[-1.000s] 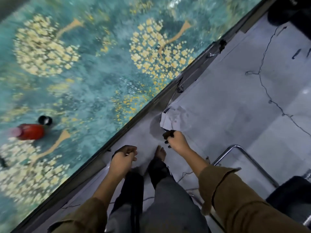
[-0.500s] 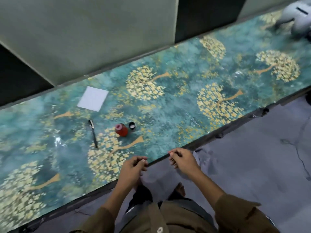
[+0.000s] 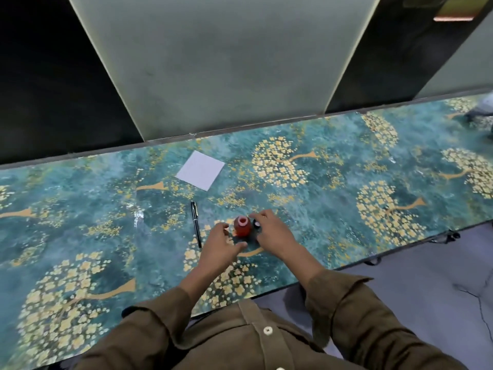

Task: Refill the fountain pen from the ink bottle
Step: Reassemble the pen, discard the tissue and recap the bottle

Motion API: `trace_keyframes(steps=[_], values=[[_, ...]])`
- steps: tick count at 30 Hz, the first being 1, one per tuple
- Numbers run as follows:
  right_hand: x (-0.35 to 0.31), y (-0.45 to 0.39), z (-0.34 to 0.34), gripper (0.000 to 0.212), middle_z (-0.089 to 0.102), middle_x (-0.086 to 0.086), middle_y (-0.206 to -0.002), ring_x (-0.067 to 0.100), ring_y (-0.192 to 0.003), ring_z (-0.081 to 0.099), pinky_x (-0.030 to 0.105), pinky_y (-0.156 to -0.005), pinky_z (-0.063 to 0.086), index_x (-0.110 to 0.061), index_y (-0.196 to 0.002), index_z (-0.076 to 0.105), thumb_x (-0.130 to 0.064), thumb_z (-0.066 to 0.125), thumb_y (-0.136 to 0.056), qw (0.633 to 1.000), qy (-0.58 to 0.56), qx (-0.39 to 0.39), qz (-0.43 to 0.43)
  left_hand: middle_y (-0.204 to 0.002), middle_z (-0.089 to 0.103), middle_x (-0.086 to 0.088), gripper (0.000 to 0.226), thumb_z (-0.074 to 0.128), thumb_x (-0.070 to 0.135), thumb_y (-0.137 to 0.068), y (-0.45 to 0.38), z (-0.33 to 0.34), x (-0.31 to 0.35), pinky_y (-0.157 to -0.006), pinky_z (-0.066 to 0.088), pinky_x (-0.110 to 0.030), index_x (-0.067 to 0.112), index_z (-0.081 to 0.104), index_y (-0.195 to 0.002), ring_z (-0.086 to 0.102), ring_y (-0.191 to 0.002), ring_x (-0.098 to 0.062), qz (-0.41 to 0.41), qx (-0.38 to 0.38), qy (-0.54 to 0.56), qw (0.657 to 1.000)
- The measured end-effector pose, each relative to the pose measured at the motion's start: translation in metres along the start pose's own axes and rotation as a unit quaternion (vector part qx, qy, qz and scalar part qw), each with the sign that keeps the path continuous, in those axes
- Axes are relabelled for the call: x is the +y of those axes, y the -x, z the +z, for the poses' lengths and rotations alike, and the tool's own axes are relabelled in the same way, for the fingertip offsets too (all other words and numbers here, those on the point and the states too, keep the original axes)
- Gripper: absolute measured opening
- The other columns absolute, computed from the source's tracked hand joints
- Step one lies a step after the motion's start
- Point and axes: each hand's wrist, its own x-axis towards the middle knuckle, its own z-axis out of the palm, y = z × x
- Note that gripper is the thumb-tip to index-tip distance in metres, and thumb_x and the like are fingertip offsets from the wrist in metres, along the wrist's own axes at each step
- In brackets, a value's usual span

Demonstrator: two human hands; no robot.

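Note:
A small red ink bottle (image 3: 242, 227) stands uncapped on the teal patterned table (image 3: 333, 209), its pale mouth facing up. Its black cap (image 3: 256, 223) lies just to the right of it, partly under my fingers. My left hand (image 3: 222, 244) hovers open just left of the bottle, fingers spread, holding nothing. My right hand (image 3: 272, 231) reaches in from the right, its fingertips at the cap and close to the bottle; nothing is held in it. A black fountain pen (image 3: 196, 227) with a silver clip lies capped on the table left of the bottle.
A white square of paper (image 3: 200, 170) lies farther back on the table. Grey-green panels (image 3: 218, 62) rise behind the table's far edge. Grey floor (image 3: 426, 276) lies to the right of the near edge.
My view rose from the floor to the table. Both hands moved forward from the table's near edge to either side of the ink bottle.

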Motion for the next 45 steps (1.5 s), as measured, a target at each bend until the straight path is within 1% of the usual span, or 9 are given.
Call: trace_keyframes(steps=[3, 6, 10, 14, 18, 24, 33, 42, 45], values=[[-0.002, -0.001, 0.006, 0.039, 0.054, 0.007, -0.123, 0.030, -0.113, 0.055, 0.043, -0.093, 0.049, -0.018, -0.132, 0.059, -0.011, 0.054, -0.095, 1.000, 0.002, 0.017, 0.004, -0.134, 0.054, -0.003, 0.083, 0.083, 0.042, -0.071, -0.014, -0.005, 0.005, -0.093, 0.050, -0.037, 0.019, 0.042, -0.140, 0.060, -0.113, -0.023, 0.058, -0.019, -0.012, 0.998], [-0.005, 0.007, 0.002, 0.035, 0.056, 0.005, -0.121, 0.026, -0.112, 0.057, 0.037, -0.095, 0.046, -0.016, -0.130, 0.061, -0.015, 0.055, -0.096, 0.997, -0.045, 0.049, 0.029, -0.136, 0.056, -0.001, 0.076, 0.080, 0.045, -0.072, -0.026, -0.007, 0.011, -0.098, 0.048, -0.035, 0.023, 0.048, -0.138, 0.058, -0.119, -0.022, 0.108, -0.029, -0.042, 0.993], [-0.012, 0.020, -0.007, 0.029, 0.062, 0.004, -0.114, 0.025, -0.102, 0.061, 0.039, -0.088, 0.051, -0.020, -0.118, 0.054, -0.021, 0.063, -0.090, 0.993, -0.087, 0.069, 0.045, -0.110, 0.069, 0.007, 0.043, 0.073, 0.044, -0.076, -0.034, -0.009, 0.011, -0.078, 0.051, -0.032, 0.034, 0.062, -0.116, 0.065, -0.100, -0.017, 0.140, -0.023, -0.055, 0.988], [-0.024, 0.020, -0.016, 0.016, 0.064, 0.001, -0.096, 0.019, -0.088, 0.061, 0.034, -0.077, 0.052, -0.021, -0.096, 0.058, -0.015, 0.067, -0.085, 0.993, -0.086, 0.085, 0.012, -0.102, 0.072, 0.012, 0.038, 0.072, 0.047, -0.075, -0.039, -0.011, 0.003, -0.073, 0.053, -0.032, 0.037, 0.064, -0.112, 0.066, -0.090, -0.011, 0.158, -0.036, -0.037, 0.986], [-0.039, 0.013, -0.024, 0.033, 0.066, 0.005, -0.108, 0.019, -0.097, 0.062, 0.032, -0.083, 0.053, -0.015, -0.116, 0.058, -0.012, 0.069, -0.085, 0.994, -0.068, 0.077, -0.020, -0.100, 0.074, 0.010, 0.039, 0.072, 0.042, -0.074, -0.042, -0.014, 0.001, -0.075, 0.056, -0.035, 0.037, 0.066, -0.113, 0.067, -0.088, -0.011, 0.166, -0.040, -0.014, 0.985], [-0.044, 0.006, -0.032, 0.025, 0.067, 0.005, -0.102, 0.016, -0.086, 0.056, 0.013, -0.062, 0.034, -0.015, -0.111, 0.062, -0.016, 0.069, -0.088, 0.997, 0.003, 0.046, -0.062, -0.103, 0.074, 0.011, 0.043, 0.071, 0.047, -0.075, -0.049, -0.017, -0.002, -0.074, 0.056, -0.034, 0.040, 0.064, -0.117, 0.068, -0.089, -0.012, 0.170, -0.055, -0.024, 0.984], [-0.056, -0.003, -0.042, 0.030, 0.071, 0.005, -0.102, 0.025, -0.096, 0.064, 0.036, -0.077, 0.051, -0.016, -0.115, 0.068, -0.036, 0.063, -0.093, 0.988, 0.134, 0.001, -0.073, -0.097, 0.075, 0.010, 0.050, 0.069, 0.055, -0.067, -0.053, -0.016, -0.005, -0.070, 0.059, -0.037, 0.042, 0.065, -0.115, 0.069, -0.081, -0.011, 0.165, -0.064, -0.002, 0.984], [-0.067, -0.010, -0.041, 0.053, 0.055, 0.001, -0.075, 0.024, -0.071, 0.057, 0.033, -0.059, 0.039, -0.018, -0.086, 0.049, -0.070, 0.043, -0.093, 0.964, 0.265, 0.012, -0.015, -0.088, 0.075, 0.014, 0.042, 0.061, 0.049, -0.065, -0.054, -0.014, -0.004, -0.063, 0.058, -0.037, 0.045, 0.066, -0.106, 0.067, -0.072, -0.006, 0.159, -0.066, 0.004, 0.985], [-0.065, -0.009, -0.040, 0.060, 0.060, 0.001, -0.086, 0.024, -0.080, 0.060, 0.034, -0.065, 0.045, -0.018, -0.093, 0.057, -0.077, 0.043, -0.087, 0.970, 0.245, 0.011, -0.005, -0.093, 0.076, 0.011, 0.042, 0.064, 0.045, -0.067, -0.053, -0.016, -0.004, -0.065, 0.058, -0.037, 0.043, 0.067, -0.109, 0.069, -0.077, -0.011, 0.162, -0.066, -0.002, 0.985]])
